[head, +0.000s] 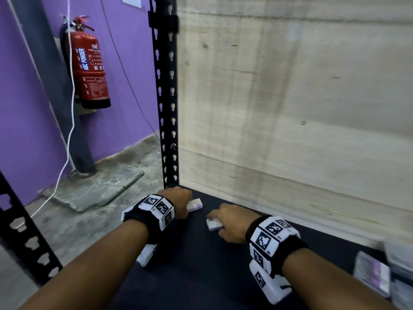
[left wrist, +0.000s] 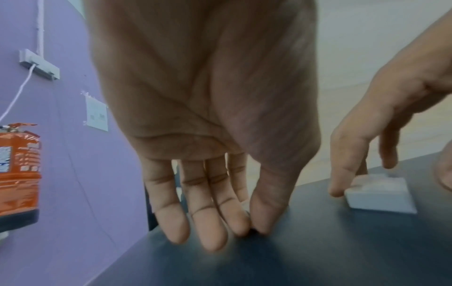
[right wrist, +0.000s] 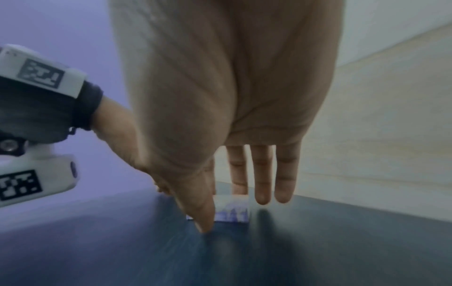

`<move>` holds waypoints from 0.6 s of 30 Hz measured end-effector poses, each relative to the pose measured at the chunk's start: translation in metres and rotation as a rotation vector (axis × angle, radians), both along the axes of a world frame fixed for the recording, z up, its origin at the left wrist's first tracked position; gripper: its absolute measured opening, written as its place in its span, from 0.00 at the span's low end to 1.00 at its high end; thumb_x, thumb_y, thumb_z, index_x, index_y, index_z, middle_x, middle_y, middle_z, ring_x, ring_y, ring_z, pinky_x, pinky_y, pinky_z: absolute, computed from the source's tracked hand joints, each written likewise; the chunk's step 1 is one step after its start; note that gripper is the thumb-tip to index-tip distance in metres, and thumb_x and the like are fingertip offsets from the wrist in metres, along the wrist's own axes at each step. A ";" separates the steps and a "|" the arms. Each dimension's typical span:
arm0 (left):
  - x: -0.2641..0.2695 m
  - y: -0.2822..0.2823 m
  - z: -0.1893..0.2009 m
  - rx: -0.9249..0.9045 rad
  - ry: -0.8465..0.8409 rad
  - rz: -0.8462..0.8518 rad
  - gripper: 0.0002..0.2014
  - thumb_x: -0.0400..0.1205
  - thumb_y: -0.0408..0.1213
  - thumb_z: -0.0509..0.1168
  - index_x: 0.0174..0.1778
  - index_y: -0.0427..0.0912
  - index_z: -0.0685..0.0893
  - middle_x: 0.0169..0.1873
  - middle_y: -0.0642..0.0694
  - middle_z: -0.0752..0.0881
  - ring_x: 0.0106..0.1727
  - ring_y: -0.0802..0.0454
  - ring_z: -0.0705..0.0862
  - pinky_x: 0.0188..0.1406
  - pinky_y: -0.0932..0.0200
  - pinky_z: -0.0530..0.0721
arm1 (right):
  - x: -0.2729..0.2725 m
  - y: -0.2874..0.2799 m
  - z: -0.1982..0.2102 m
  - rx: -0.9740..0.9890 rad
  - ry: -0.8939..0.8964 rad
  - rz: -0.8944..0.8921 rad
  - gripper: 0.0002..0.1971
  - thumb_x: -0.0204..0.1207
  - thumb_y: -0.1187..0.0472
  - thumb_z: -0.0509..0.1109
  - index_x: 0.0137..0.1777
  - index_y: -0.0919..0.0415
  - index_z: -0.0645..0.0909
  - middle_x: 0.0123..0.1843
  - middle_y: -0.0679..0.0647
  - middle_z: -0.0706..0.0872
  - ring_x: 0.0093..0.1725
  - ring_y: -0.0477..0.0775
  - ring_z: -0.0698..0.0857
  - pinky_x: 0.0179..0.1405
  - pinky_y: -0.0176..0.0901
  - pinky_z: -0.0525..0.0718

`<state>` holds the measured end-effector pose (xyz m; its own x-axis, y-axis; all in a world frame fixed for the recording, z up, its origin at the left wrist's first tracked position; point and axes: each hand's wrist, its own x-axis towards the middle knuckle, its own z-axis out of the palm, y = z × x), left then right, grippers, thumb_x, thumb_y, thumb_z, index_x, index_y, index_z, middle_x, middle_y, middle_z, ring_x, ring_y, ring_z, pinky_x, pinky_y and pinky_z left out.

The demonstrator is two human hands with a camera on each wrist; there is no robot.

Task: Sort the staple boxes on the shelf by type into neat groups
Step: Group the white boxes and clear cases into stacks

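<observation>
Two small staple boxes sit lower centre on the dark shelf; the left hand rests straight-fingered beside one box; the right hand pinches the other; a blurred stack at lower right looks unsorted.

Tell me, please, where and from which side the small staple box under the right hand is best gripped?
Grip the small staple box across its two long side faces, coming straight down from above: it lies flat and low on the dark shelf, clear all round. The right hand already straddles it, thumb on the near side.
</observation>
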<state>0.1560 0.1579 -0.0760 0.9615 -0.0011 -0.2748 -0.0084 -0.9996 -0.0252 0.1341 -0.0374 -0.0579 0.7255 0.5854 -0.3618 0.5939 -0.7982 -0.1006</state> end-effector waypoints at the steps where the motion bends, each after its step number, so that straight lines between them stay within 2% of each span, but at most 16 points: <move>1: -0.001 -0.003 0.003 0.026 0.020 -0.013 0.20 0.76 0.48 0.69 0.64 0.49 0.79 0.60 0.44 0.83 0.58 0.42 0.84 0.46 0.52 0.81 | 0.000 -0.001 0.000 -0.017 -0.022 -0.009 0.26 0.80 0.59 0.67 0.78 0.49 0.71 0.72 0.55 0.76 0.69 0.60 0.78 0.65 0.55 0.81; 2: -0.003 -0.005 0.007 0.051 0.048 -0.031 0.18 0.76 0.51 0.70 0.57 0.47 0.82 0.55 0.45 0.85 0.53 0.42 0.85 0.44 0.52 0.82 | 0.000 -0.001 0.001 -0.033 -0.032 -0.019 0.24 0.80 0.54 0.68 0.77 0.51 0.72 0.70 0.56 0.78 0.67 0.60 0.79 0.63 0.55 0.82; 4: -0.003 -0.008 0.016 0.073 0.116 -0.057 0.18 0.72 0.57 0.74 0.42 0.46 0.82 0.42 0.47 0.85 0.43 0.45 0.83 0.45 0.50 0.84 | 0.001 -0.004 0.001 -0.045 -0.005 -0.039 0.31 0.78 0.44 0.71 0.78 0.53 0.68 0.68 0.57 0.81 0.63 0.59 0.82 0.59 0.54 0.84; 5: -0.003 -0.008 0.019 0.067 0.137 -0.058 0.20 0.70 0.57 0.76 0.44 0.45 0.82 0.43 0.47 0.85 0.43 0.45 0.83 0.46 0.50 0.84 | 0.001 -0.006 0.003 -0.039 0.028 -0.039 0.37 0.75 0.41 0.72 0.81 0.51 0.64 0.69 0.57 0.81 0.64 0.59 0.82 0.60 0.53 0.83; 6: -0.003 -0.009 0.020 0.047 0.141 -0.060 0.25 0.69 0.55 0.78 0.56 0.46 0.81 0.52 0.47 0.85 0.49 0.45 0.83 0.49 0.50 0.83 | 0.001 -0.007 0.004 -0.038 0.062 -0.035 0.42 0.73 0.38 0.74 0.83 0.49 0.61 0.70 0.56 0.80 0.66 0.59 0.81 0.62 0.52 0.83; 7: -0.002 -0.009 0.020 0.028 0.138 -0.069 0.35 0.68 0.52 0.79 0.70 0.49 0.76 0.62 0.46 0.82 0.58 0.44 0.82 0.54 0.50 0.83 | 0.001 -0.008 0.005 -0.042 0.087 -0.026 0.44 0.71 0.38 0.76 0.84 0.47 0.60 0.70 0.55 0.81 0.67 0.58 0.81 0.63 0.51 0.82; 8: -0.002 -0.009 0.019 0.009 0.137 -0.093 0.43 0.69 0.47 0.80 0.79 0.53 0.67 0.69 0.46 0.78 0.66 0.43 0.80 0.59 0.49 0.82 | 0.001 -0.010 0.005 -0.050 0.097 -0.014 0.43 0.70 0.40 0.78 0.83 0.46 0.62 0.69 0.54 0.82 0.66 0.57 0.81 0.61 0.50 0.82; 9: -0.003 -0.011 0.018 0.006 0.143 -0.119 0.46 0.70 0.44 0.79 0.82 0.57 0.62 0.72 0.46 0.75 0.70 0.43 0.77 0.61 0.48 0.81 | 0.000 -0.011 0.004 -0.057 0.093 -0.008 0.40 0.71 0.43 0.79 0.81 0.45 0.65 0.66 0.53 0.83 0.64 0.56 0.82 0.59 0.48 0.82; 10: -0.004 -0.013 0.017 0.012 0.142 -0.142 0.46 0.71 0.43 0.78 0.82 0.59 0.61 0.72 0.45 0.73 0.72 0.42 0.76 0.62 0.48 0.80 | -0.002 -0.011 0.004 -0.056 0.082 -0.011 0.37 0.71 0.46 0.79 0.79 0.46 0.68 0.65 0.53 0.84 0.62 0.56 0.82 0.56 0.47 0.82; 12: -0.005 -0.017 0.014 0.019 0.131 -0.151 0.40 0.74 0.45 0.76 0.80 0.60 0.65 0.70 0.45 0.71 0.70 0.41 0.76 0.58 0.48 0.80 | -0.005 -0.014 0.003 -0.030 0.070 -0.035 0.32 0.72 0.49 0.79 0.76 0.49 0.72 0.64 0.53 0.83 0.61 0.56 0.82 0.57 0.49 0.83; 15: -0.011 -0.021 0.013 -0.011 0.083 -0.164 0.32 0.75 0.44 0.76 0.74 0.54 0.72 0.69 0.46 0.71 0.67 0.41 0.78 0.55 0.50 0.80 | -0.013 -0.021 0.004 0.016 0.083 -0.078 0.28 0.71 0.50 0.80 0.69 0.52 0.76 0.62 0.52 0.83 0.59 0.55 0.83 0.57 0.50 0.84; 18: -0.019 -0.029 0.015 -0.015 0.071 -0.202 0.29 0.75 0.45 0.76 0.70 0.48 0.75 0.68 0.46 0.74 0.66 0.43 0.78 0.54 0.53 0.79 | -0.023 -0.039 0.012 0.078 0.107 -0.141 0.23 0.69 0.48 0.81 0.61 0.53 0.81 0.57 0.49 0.86 0.54 0.52 0.85 0.55 0.50 0.87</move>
